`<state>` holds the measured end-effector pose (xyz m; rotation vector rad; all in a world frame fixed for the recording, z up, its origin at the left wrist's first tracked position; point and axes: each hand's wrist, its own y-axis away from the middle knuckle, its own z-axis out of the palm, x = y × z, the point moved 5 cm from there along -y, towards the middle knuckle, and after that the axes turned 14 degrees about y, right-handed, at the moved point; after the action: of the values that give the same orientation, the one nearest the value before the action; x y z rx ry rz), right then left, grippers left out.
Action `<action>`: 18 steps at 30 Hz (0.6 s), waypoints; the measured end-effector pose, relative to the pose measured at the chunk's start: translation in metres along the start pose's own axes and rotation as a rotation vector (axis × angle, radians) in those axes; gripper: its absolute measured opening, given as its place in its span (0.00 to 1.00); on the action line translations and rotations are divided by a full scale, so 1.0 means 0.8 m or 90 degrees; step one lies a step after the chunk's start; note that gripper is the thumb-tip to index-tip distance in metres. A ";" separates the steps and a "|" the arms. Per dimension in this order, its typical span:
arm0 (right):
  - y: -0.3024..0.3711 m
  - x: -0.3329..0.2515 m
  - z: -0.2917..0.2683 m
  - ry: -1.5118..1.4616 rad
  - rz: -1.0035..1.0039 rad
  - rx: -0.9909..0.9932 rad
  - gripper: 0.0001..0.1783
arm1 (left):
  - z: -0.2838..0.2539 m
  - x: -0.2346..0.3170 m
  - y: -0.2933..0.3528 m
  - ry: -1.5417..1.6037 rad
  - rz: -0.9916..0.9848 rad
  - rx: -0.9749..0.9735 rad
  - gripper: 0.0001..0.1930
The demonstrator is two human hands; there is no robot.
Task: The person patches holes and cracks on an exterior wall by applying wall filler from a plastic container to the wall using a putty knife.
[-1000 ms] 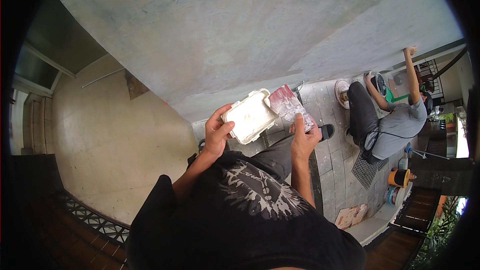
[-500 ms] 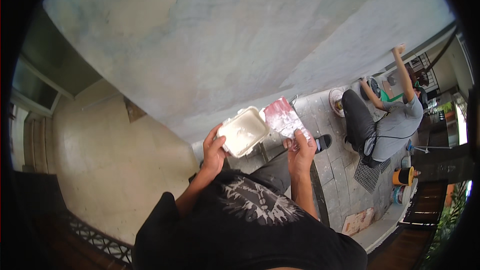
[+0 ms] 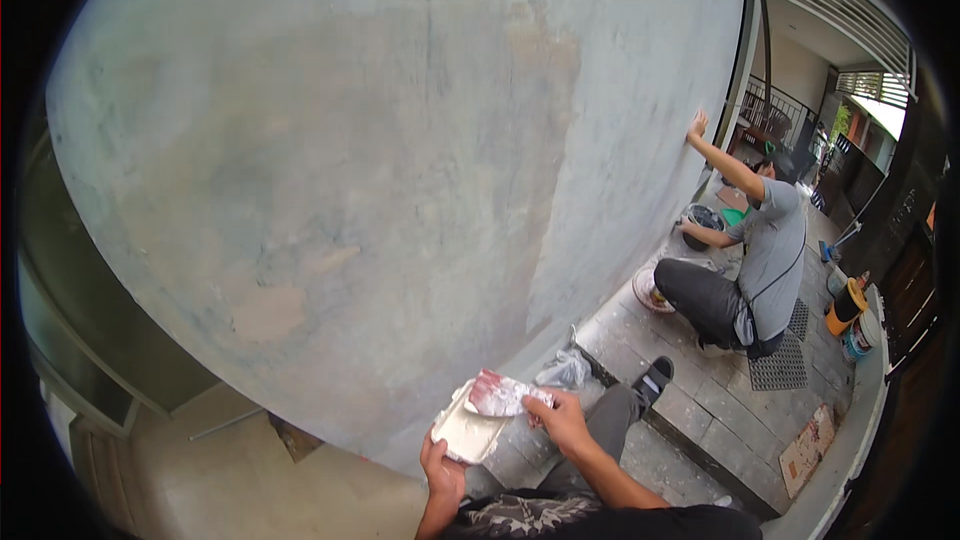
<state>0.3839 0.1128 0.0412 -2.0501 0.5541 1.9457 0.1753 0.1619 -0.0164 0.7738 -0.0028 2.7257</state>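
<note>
As right fingers [image 3: 543,410] pinch scraper [image 3: 497,396], left [image 3: 437,454] cradle tray [image 3: 468,437]

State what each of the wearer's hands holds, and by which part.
The left hand holds the white rectangular tray by its lower left edge; the right hand grips the flat red, white-smeared spreader by its right end.

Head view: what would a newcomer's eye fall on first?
Probably the large, blotchy grey wall filling the middle. Below it, the left hand holds a white tray and the right hand a red, white-smeared scraper. At the right, a co-worker in grey crouches close to the wall.
</note>
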 end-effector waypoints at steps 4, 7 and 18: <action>0.002 0.012 -0.002 0.004 0.005 0.034 0.09 | -0.011 0.001 -0.003 0.018 0.009 -0.003 0.32; 0.000 0.010 -0.005 -0.027 -0.009 0.056 0.06 | -0.015 0.002 -0.012 0.026 0.020 -0.001 0.30; 0.014 -0.006 -0.036 0.005 -0.094 0.197 0.09 | 0.001 0.004 -0.031 0.001 -0.029 -0.034 0.32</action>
<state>0.4042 0.0904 0.0484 -1.8493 0.6403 1.6534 0.1803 0.1865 -0.0157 0.7479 -0.0562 2.6714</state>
